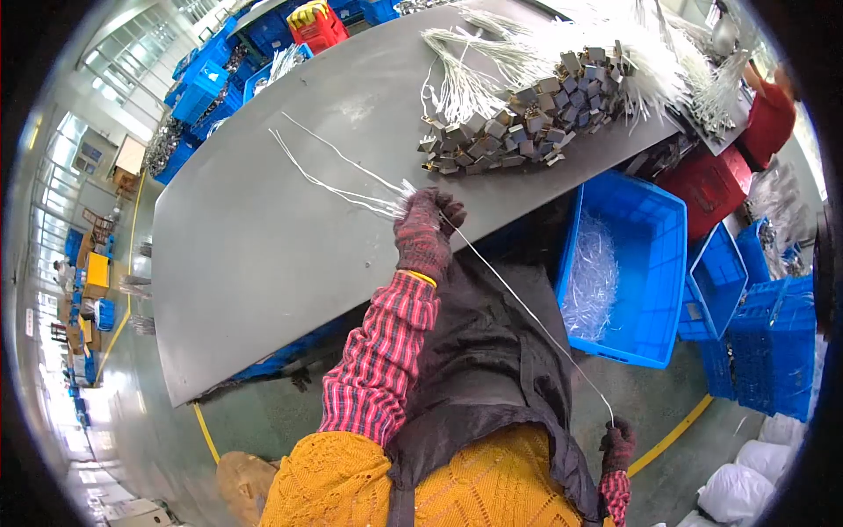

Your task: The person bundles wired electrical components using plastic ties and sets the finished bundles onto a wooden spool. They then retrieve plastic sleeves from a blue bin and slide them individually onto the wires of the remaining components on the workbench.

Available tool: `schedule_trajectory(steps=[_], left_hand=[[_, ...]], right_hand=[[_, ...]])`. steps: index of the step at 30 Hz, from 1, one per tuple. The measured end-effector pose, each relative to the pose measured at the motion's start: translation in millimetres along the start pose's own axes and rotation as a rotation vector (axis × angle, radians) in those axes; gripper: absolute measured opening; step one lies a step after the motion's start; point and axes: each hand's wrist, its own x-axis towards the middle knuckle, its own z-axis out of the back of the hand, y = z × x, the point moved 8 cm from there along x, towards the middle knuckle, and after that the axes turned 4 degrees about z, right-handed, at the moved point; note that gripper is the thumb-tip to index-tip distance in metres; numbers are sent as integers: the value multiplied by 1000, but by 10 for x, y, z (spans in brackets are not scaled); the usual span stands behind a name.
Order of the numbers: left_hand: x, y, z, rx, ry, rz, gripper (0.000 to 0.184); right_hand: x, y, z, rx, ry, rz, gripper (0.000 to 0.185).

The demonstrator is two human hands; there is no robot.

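My left hand (424,230), in a dark red-and-black knit glove, is closed around several thin white wires (351,195) above the grey table. Their loose ends fan out to the left over the tabletop. From this fist one white wire (527,305) runs taut, down and to the right across my black apron. Its far end is in my right hand (618,443), also gloved and closed, low at my right side. What the fingers of either hand cover is hidden.
A grey metal table (255,255) carries a pile of metal-cased parts (518,132) with white wires (465,75). At its right edge stands a blue crate (645,303) holding clear plastic strips (590,281). More blue crates (764,342) and white sacks (738,492) stand to the right. Someone in red (768,119) is nearby.
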Motion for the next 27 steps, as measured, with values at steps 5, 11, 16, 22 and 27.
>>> schedule_trajectory(steps=[5, 11, 16, 22, 27], left_hand=[[-63, -109, -33, 14, 97, -50, 21], [79, -644, 218, -27, 74, -108, 23], [120, -722, 269, -11, 74, -154, 23], [-105, -476, 133, 97, 192, -93, 20], [-525, 310, -136, 191, 450, 28, 22]], right_hand=[[453, -88, -319, -272, 95, 38, 22], [422, 257, -561, -198, 121, -5, 28], [394, 231, -498, -165, 79, -12, 24], [268, 403, -807, -172, 167, 22, 25], [106, 1486, -2660, -238, 426, 333, 33]])
